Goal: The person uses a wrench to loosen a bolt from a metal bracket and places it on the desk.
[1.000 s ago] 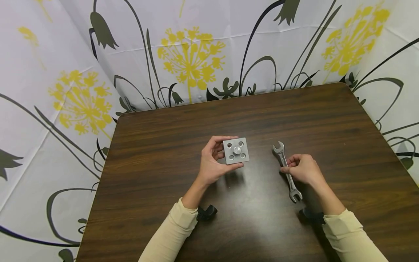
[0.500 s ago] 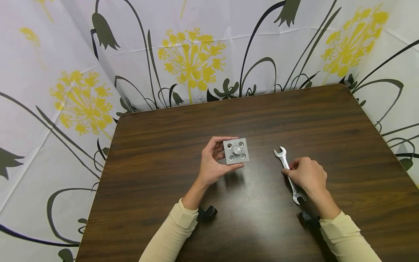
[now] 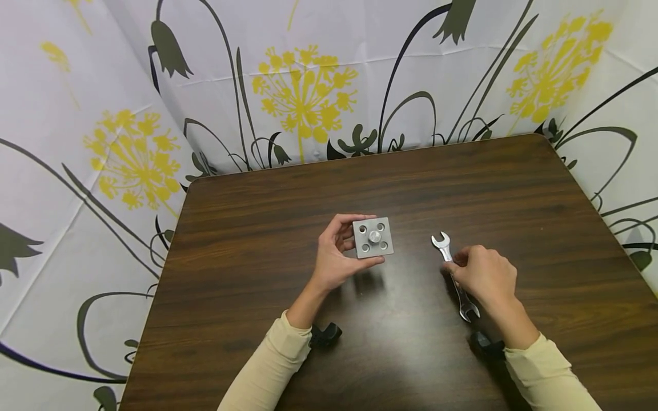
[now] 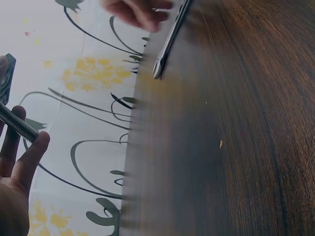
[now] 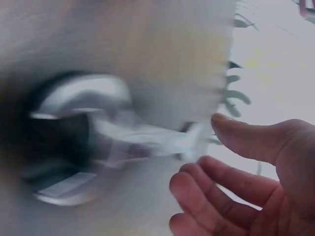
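My left hand (image 3: 334,254) holds a square metal plate (image 3: 386,236) by its edges, thumb below and fingers above. The plate has a hole near each corner and a round stud end in its middle. From its back a threaded rod (image 4: 18,122) sticks out, seen in the left wrist view, with fingertips at its end. To the right lies a double open-ended wrench (image 3: 444,249) on the table. My right hand (image 3: 485,274) hovers close over its middle. In the right wrist view a gap shows between thumb and fingertips (image 5: 184,189), and the wrench's jaw end looms blurred.
The dark wood-grain table (image 3: 257,240) spreads around both hands. A white curtain (image 3: 216,114) with yellow and grey flower print hangs along its back and sides. Black wrist-camera mounts (image 3: 325,335) sit below each hand.
My right hand has lowered the wrench to the table and let go of it, the wrench ending slightly nearer me. My left hand keeps the plate almost still.
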Demonstrator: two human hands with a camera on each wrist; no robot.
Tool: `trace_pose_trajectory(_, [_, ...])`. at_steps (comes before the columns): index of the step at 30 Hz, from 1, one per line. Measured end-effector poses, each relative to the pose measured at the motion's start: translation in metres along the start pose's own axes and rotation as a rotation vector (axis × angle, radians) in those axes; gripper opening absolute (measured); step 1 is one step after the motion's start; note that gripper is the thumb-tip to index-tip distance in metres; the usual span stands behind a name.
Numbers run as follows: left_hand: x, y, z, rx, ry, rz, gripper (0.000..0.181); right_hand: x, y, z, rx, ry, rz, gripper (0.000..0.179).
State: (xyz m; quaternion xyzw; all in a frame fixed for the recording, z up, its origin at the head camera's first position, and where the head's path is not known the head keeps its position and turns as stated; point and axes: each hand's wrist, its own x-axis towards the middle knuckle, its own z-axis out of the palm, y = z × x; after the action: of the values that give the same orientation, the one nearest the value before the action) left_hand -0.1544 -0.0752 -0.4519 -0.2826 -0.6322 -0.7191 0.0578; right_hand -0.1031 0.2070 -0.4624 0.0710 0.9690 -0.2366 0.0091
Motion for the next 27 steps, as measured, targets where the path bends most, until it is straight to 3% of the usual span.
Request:
trace_pose_trajectory(5, [0.000, 0.001, 0.002, 0.002, -0.014, 0.003, 0.080, -0.005, -0.028, -0.025, 0.067, 0.071, -0.138, 0.018])
trace_pose_trajectory(10, [-0.001, 0.000, 0.003, 0.018, -0.017, -0.009, 0.079, -0.008, -0.068, -0.047, 0.126, 0.106, -0.348, 0.013])
trace_pose_trajectory(17, [-0.001, 0.005, 0.008, 0.052, -0.030, -0.011, 0.077, -0.006, -0.113, -0.053, 0.097, 0.193, -0.640, 0.021])
trace_pose_trajectory(23, [0.002, 0.023, 0.012, 0.054, -0.029, -0.006, 0.071, -0.002, -0.129, -0.048, 0.003, 0.195, -0.703, 0.023])
trace_pose_trajectory(27, [0.002, 0.024, 0.011, 0.047, -0.026, -0.005, 0.070, 0.000, -0.133, -0.046, -0.031, 0.188, -0.715, 0.021])
